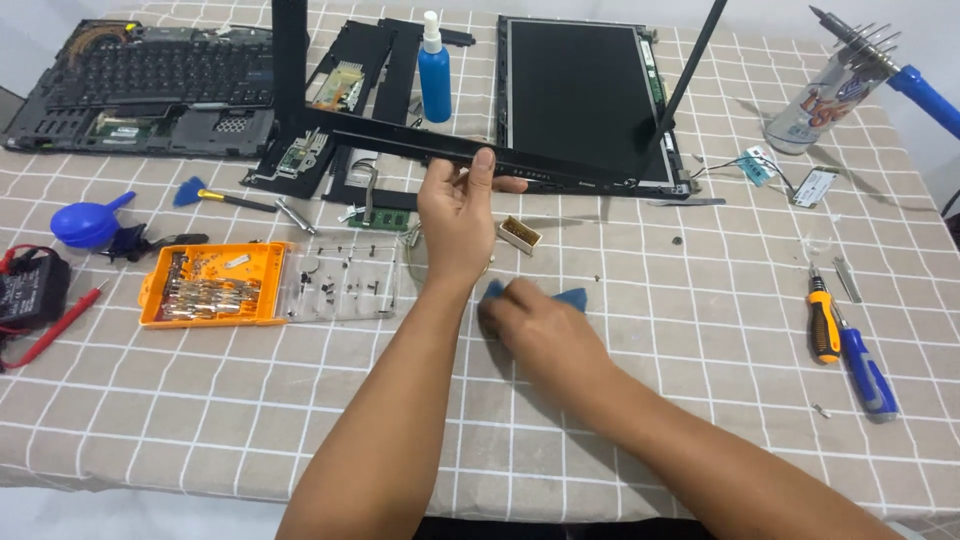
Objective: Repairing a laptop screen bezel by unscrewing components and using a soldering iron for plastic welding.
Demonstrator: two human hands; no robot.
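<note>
My left hand [457, 218] is raised over the table and grips the lower bar of a black laptop screen bezel [400, 138], a thin frame held tilted above the table. My right hand [535, 325] rests on the checked tablecloth with its fingers closed on a small blue plastic pry tool [572, 297], whose ends poke out at both sides. Behind the bezel lies the bare laptop screen panel [578, 95] in its black lid.
The laptop base with keyboard [150, 85] sits far left, with black plastic parts and a blue spray bottle [434, 75] beside it. An orange bit case [215, 285] with loose screws lies left. Two screwdrivers [845, 345] lie right; a soldering iron stand [850, 70] is far right.
</note>
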